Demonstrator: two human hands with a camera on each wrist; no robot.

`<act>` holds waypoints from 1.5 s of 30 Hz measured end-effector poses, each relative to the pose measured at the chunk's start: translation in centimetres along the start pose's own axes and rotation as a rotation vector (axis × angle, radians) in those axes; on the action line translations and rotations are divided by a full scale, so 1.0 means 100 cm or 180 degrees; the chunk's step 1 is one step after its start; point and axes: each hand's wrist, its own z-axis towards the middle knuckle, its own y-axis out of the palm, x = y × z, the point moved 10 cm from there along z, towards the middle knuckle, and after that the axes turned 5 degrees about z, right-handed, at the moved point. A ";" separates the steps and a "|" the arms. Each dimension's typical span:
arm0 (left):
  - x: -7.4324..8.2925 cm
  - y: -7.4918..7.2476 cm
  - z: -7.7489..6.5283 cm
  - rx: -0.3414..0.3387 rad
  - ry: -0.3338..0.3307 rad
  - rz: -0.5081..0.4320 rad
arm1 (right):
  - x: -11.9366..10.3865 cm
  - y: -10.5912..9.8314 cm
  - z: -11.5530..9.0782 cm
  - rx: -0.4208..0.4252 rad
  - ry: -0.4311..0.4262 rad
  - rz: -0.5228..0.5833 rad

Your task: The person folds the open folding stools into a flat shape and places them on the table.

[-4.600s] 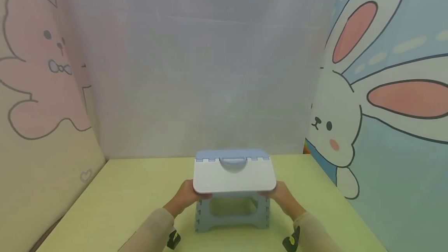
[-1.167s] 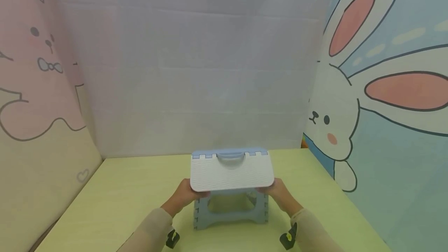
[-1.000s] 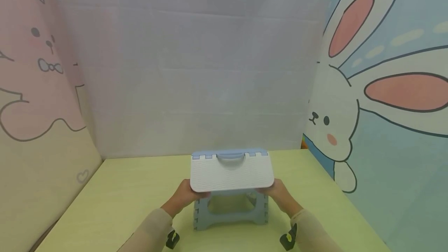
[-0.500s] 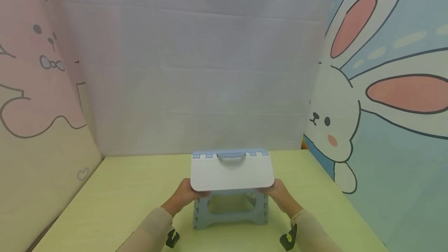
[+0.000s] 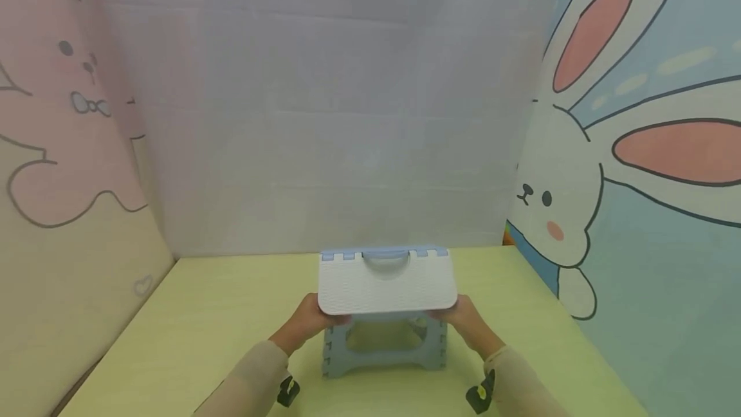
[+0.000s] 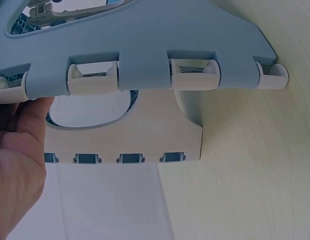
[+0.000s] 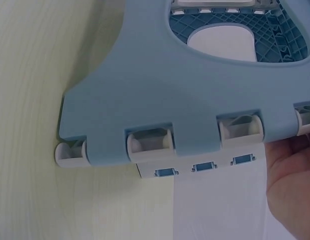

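A folding step stool [image 5: 388, 288] with a white textured top and pale blue leg panels stands upright on the table, its blue carry handle [image 5: 386, 255] at the far side of the white half. My left hand [image 5: 309, 320] grips the left side under the top's edge, and my right hand [image 5: 470, 324] holds the right side the same way. In the left wrist view, fingers lie against the hinged edge of the blue leg panel [image 6: 144, 35]. The right wrist view shows my right hand [image 7: 295, 185] at the panel's opposite side. Most fingertips are hidden under the top.
The pale yellow tabletop [image 5: 231, 295] spreads around the stool. A white cloth wall [image 5: 324, 114] closes off the back, with rabbit-painted panels on the left and right [image 5: 666, 262]. Dark straps [image 5: 287, 391] hang at the wrists.
The blue far strip of the top looks narrower than several seconds ago, and the white half shows slightly tipped. Both hands keep their hold; the view has shifted a little.
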 end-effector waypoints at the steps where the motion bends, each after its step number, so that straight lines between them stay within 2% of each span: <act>1: 0.001 0.000 0.001 -0.0008 0.0010 -0.0010 | -0.001 -0.001 0.000 0.0009 -0.0016 -0.0002; 4: 0.001 0.001 0.002 0.0003 -0.0006 -0.0005 | -0.003 -0.003 0.000 -0.0008 -0.0078 -0.0004; 11: 0.003 0.004 -0.003 -0.0020 0.0044 -0.0064 | 0.005 -0.002 -0.002 0.0082 0.0077 0.0000; 17: 0.000 0.004 -0.003 -0.0008 0.0058 -0.0042 | 0.005 0.001 -0.003 -0.0026 -0.0040 0.0076; 22: -0.003 0.004 -0.003 0.0011 0.0027 -0.0079 | 0.001 0.003 -0.003 -0.0117 -0.0108 0.0011; 31: -0.001 0.004 0.002 -0.0017 -0.0013 -0.0056 | -0.001 -0.004 -0.001 0.0008 0.0053 -0.0050; 45: -0.001 0.004 0.000 -0.0070 -0.0014 -0.0058 | 0.001 -0.001 0.000 -0.0018 0.0052 -0.0029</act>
